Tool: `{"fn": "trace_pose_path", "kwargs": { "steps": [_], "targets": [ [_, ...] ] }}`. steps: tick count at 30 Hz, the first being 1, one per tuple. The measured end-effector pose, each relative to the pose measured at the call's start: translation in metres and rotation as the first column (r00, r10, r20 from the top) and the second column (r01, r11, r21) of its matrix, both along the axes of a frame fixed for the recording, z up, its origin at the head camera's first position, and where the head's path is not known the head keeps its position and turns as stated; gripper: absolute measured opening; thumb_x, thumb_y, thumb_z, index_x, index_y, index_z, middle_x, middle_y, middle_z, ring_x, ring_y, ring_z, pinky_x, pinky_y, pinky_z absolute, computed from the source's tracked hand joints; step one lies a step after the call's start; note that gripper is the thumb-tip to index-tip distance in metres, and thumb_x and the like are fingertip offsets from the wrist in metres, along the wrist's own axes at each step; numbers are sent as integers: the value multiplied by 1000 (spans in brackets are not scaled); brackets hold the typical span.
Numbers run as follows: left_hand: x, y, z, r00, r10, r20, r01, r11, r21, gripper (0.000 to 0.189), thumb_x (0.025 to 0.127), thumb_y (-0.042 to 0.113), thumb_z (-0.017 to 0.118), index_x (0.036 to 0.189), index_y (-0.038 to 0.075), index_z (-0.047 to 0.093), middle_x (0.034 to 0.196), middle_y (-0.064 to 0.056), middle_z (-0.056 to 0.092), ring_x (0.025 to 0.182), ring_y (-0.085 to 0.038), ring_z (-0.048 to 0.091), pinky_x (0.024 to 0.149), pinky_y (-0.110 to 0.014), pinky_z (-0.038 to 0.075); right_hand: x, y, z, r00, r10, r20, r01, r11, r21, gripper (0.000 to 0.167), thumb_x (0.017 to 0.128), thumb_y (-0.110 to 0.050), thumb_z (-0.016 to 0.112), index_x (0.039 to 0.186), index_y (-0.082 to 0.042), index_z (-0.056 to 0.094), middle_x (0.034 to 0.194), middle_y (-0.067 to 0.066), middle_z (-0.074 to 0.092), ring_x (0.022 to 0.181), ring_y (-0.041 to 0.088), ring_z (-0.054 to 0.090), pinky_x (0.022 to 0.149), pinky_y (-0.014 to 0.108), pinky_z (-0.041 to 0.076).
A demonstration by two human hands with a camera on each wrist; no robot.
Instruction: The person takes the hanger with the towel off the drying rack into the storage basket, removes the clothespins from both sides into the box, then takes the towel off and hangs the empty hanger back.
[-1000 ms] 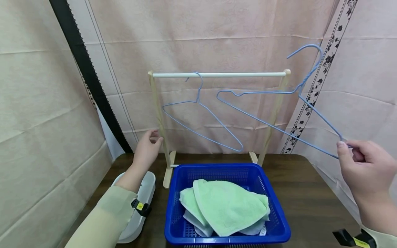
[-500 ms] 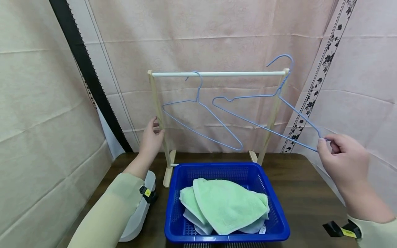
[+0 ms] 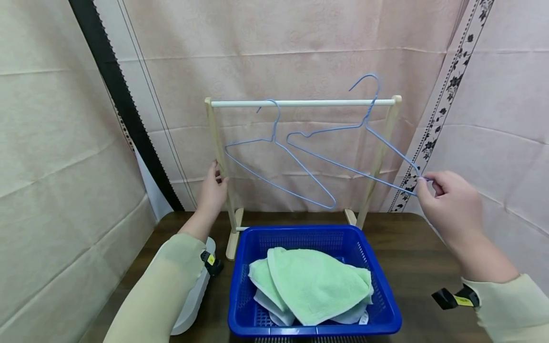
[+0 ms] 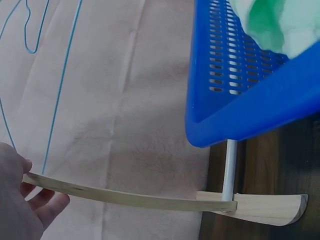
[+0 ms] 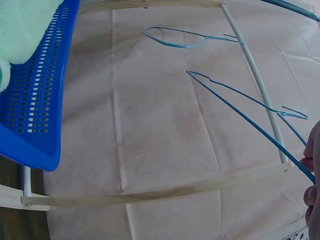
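My left hand [image 3: 212, 190] grips the left upright of a small wooden clothes rack [image 4: 125, 197], thumb on one side and fingers on the other. My right hand [image 3: 450, 205] pinches one lower corner of a blue wire hanger [image 3: 370, 112]. That hanger is tilted, its hook above the rack's white top bar [image 3: 321, 103] near the right end. Another blue wire hanger [image 3: 274, 126] hangs from the bar, left of the middle. In the right wrist view, the fingertips [image 5: 310, 195] hold the wire at the right edge of the picture.
A blue plastic basket [image 3: 315, 329] stands in front of the rack, with a light green towel [image 3: 317, 286] over grey-blue cloth inside. Partly behind my left arm is a white container [image 3: 188, 309] on the dark wooden table [image 3: 429, 267]. Pale curtains surround the table.
My right hand has brought the hanger leftward and away from me, its hook now overlapping the bar's right part. My left hand has come up slightly and taken hold of the rack's left upright.
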State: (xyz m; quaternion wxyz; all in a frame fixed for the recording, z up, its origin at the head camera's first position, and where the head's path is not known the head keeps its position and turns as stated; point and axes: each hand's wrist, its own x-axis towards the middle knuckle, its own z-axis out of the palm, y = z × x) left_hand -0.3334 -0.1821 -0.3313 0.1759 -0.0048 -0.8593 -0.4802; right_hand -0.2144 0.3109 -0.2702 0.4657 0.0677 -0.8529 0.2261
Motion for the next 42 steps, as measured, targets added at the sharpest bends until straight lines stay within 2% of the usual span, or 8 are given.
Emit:
{"fn": "trace_pose_path", "kwargs": {
  "steps": [5, 13, 20, 28, 42],
  "targets": [
    [-5, -3, -5, 1000, 7, -12, -8, 999, -46, 62, 106, 20, 47, 159, 28, 15, 148, -18, 44, 128, -35, 51, 92, -52, 51, -10, -4, -1, 1000, 18, 19, -19, 999, 31, 22, 92, -23, 59, 91, -4, 72, 69, 3, 46, 68, 5, 35, 57, 22, 26],
    [-8, -4, -9, 999, 14, -41, -18, 995, -100, 63, 106, 18, 47, 160, 24, 15, 147, -21, 46, 127, -36, 51, 94, -52, 50, -20, -13, -4, 999, 29, -28, -27, 995, 93, 21, 92, -20, 59, 92, -3, 72, 69, 5, 48, 64, 13, 38, 53, 24, 25],
    [-6, -3, -8, 999, 18, -38, -22, 993, -113, 63, 106, 18, 46, 160, 21, 14, 147, -21, 45, 128, -36, 51, 96, -51, 48, -26, -17, -10, 999, 42, -6, -41, 993, 114, 19, 92, -18, 61, 92, -3, 72, 68, 4, 46, 63, 18, 39, 51, 25, 23],
    [-6, -2, -7, 1000, 21, -18, -23, 993, -115, 65, 106, 17, 47, 160, 20, 11, 147, -19, 45, 126, -37, 52, 96, -51, 49, -33, -23, -23, 999, 47, -10, -45, 988, 148, 17, 92, -16, 62, 94, -3, 72, 75, 8, 58, 65, 20, 49, 49, 32, 32],
    [-8, -3, -10, 1000, 22, -19, -24, 992, -122, 63, 107, 20, 44, 160, 22, 10, 150, -19, 41, 129, -35, 50, 98, -51, 48, -37, -29, -35, 997, 48, 68, -59, 983, 177, 16, 93, -15, 66, 103, -4, 72, 73, 7, 53, 65, 18, 45, 46, 30, 31]
  ]
}}
